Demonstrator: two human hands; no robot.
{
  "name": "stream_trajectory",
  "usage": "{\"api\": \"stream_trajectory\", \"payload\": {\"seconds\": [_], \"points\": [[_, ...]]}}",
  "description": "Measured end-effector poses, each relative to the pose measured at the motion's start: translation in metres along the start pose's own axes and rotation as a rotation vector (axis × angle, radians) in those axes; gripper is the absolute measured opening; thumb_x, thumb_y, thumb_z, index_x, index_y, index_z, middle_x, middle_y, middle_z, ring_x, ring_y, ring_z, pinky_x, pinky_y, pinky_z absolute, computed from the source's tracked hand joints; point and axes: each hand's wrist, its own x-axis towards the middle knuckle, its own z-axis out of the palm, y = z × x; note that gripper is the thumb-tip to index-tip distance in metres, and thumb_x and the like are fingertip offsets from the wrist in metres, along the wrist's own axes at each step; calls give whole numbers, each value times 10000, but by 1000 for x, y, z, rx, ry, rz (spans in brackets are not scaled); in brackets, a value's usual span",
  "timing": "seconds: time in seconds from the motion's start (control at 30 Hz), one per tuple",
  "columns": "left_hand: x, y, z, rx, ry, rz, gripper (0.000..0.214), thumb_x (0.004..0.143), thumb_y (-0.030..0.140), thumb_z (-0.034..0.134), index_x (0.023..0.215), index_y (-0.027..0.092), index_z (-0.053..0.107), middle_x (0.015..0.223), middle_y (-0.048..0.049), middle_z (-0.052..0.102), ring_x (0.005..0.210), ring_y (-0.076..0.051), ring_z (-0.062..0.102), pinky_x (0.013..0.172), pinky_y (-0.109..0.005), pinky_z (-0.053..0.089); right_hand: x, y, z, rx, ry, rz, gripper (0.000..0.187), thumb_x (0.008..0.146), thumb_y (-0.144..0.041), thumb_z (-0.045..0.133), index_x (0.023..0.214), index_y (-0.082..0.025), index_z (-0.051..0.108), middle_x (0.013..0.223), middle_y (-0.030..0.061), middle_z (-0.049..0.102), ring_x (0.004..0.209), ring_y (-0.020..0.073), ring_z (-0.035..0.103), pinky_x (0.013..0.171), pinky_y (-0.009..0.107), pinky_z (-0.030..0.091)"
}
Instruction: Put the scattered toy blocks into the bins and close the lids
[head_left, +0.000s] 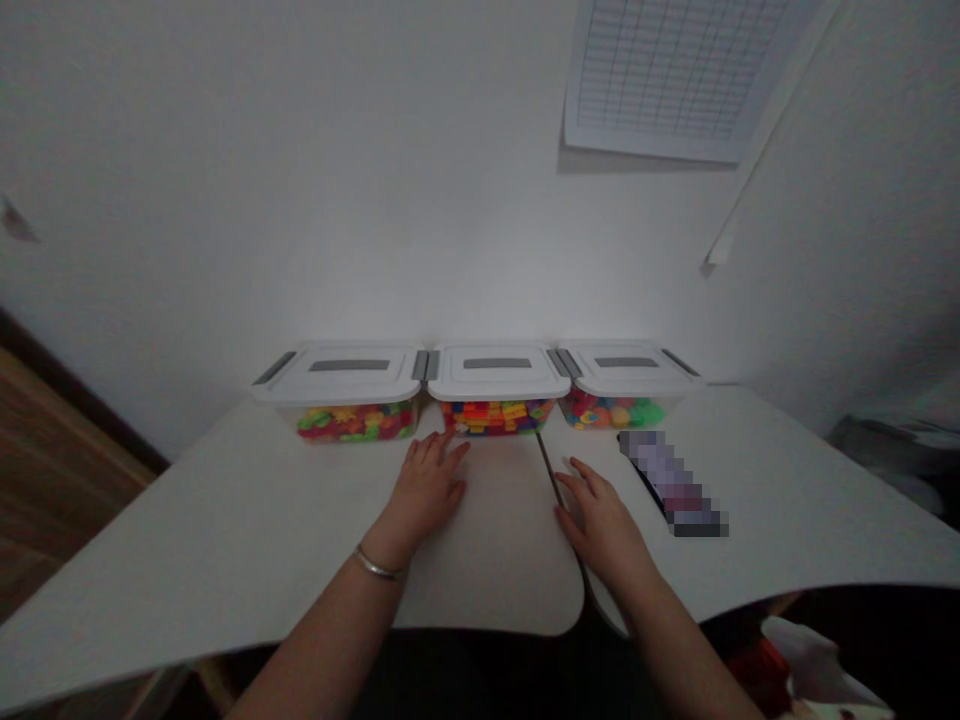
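Note:
My left hand (426, 488) lies flat on the white table (225, 530), fingers spread, its fingertips just in front of the middle plastic box (495, 418). It holds nothing, and a thin metal bangle (379, 566) circles that wrist. My right hand (601, 522) rests palm down, also empty, beside a seam (556, 480) between the table's sections. Three clear boxes with white lids stand in a row at the back: the left box (354, 422) has colourful shaped pieces, the middle one has stacked bricks, and the right box (613, 410) has rounded coloured pieces.
A pixelated, blurred object (673, 483) lies on the table to the right of my right hand. The boxes stand against a white wall, with a grid chart (675, 75) above. Wooden floor (52, 470) shows at the left, and a red and white bundle (802, 670) sits below the table at the right.

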Motion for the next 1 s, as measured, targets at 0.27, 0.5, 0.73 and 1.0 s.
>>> {"api": "stream_trajectory", "payload": {"seconds": [0.27, 0.5, 0.73, 1.0], "points": [[-11, 1, 15, 19, -132, -52, 475, 928, 269, 473, 1400, 236, 514, 1476, -150, 482, 1381, -326, 419, 1121, -566, 312, -29, 36, -25, -416, 228, 206, 306, 888, -336, 541, 1091, -127, 635, 1208, 181, 626, 993, 314, 616, 854, 456, 496], [-10, 3, 14, 6, -113, -47, 471, 919, 262, 484, 1387, 229, 531, 1465, -153, 494, 1369, -329, 434, 1118, -564, 322, -54, 66, -34, -627, 400, 358, 441, 858, -446, 570, 1098, -77, 581, 1288, 264, 560, 996, 392, 598, 838, 505, 470], [-10, 3, 14, 7, -136, -51, 475, 924, 271, 470, 1394, 223, 521, 1472, -153, 485, 1372, -328, 428, 1114, -561, 325, -52, 69, -25, -624, 321, 469, 491, 853, -473, 539, 1074, -39, 603, 1368, 345, 458, 1144, 462, 544, 897, 565, 439], [-9, 6, 9, 26, -207, -72, 487, 939, 272, 461, 1423, 225, 485, 1510, -143, 437, 1399, -330, 390, 1134, -554, 307, -50, 74, -24, -592, 164, 595, 526, 866, -494, 497, 1125, -46, 593, 1345, 312, 492, 1041, 391, 618, 902, 497, 441]]}}
